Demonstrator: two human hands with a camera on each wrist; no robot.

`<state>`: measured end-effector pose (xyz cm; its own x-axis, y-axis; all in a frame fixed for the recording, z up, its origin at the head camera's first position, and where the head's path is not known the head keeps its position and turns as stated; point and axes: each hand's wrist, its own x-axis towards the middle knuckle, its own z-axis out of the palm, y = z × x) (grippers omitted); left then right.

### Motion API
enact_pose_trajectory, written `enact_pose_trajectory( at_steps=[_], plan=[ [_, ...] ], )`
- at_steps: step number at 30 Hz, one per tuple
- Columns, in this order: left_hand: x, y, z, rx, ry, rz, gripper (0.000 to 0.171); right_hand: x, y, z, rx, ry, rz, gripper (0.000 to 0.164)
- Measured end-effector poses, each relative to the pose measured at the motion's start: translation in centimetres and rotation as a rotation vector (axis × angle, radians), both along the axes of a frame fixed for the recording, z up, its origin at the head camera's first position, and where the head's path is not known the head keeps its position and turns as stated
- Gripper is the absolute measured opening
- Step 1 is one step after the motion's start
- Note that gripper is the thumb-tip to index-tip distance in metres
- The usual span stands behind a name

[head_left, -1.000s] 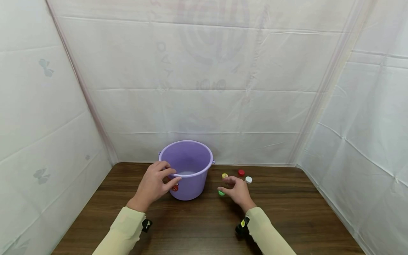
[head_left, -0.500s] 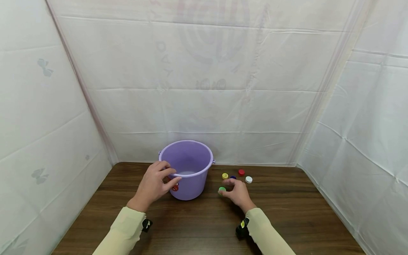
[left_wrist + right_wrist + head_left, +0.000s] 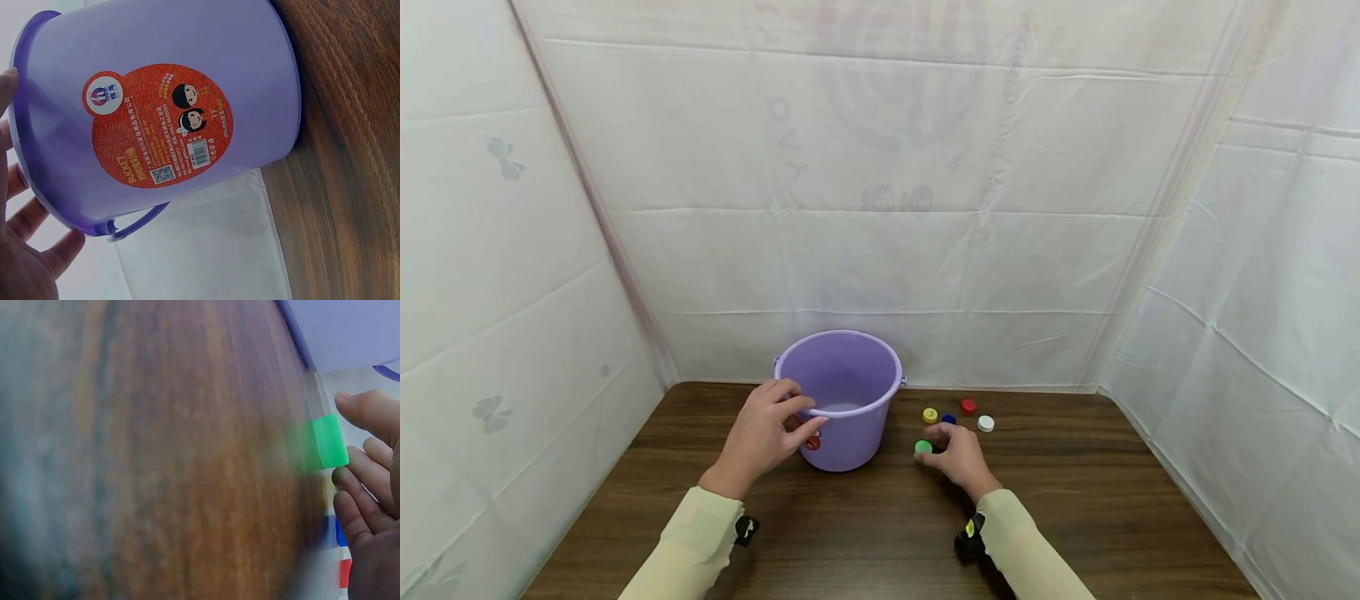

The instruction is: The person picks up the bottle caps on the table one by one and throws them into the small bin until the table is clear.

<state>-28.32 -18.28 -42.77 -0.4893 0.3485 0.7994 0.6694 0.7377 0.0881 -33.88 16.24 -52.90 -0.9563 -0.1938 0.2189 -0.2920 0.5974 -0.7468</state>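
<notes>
A purple plastic bucket [image 3: 868,437] stands upright on the wooden table, its red round label [image 3: 159,125] facing the left wrist camera. My left hand [image 3: 763,429] holds its near left rim, thumb outside and fingers over the edge. My right hand [image 3: 961,458] is low over the table beside a small green bottle cap [image 3: 922,447]. In the right wrist view the cap lies between the thumb and the fingers, with a gap below the thumb tip and the fingertips at its edge.
Behind the right hand lie a yellow cap [image 3: 930,415], a blue cap [image 3: 949,419], a red cap [image 3: 968,406] and a white cap [image 3: 986,423]. White sheeting [image 3: 1000,350] closes off the back and both sides of the table [image 3: 850,533].
My right hand has sunk slightly, its thumb now below the green cap in the head view, uncovering the green and blue caps. The left hand and bucket have stayed still.
</notes>
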Motion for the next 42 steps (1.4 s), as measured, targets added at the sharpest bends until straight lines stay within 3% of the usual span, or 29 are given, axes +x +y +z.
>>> enact_pose_trajectory(
  at_steps=[42],
  plan=[
    [0.15, 0.03, 0.08, 0.001, -0.003, 0.004, 0.025, -0.02, 0.01, -0.27, 0.017, 0.011, -0.001, 0.030]
  ],
)
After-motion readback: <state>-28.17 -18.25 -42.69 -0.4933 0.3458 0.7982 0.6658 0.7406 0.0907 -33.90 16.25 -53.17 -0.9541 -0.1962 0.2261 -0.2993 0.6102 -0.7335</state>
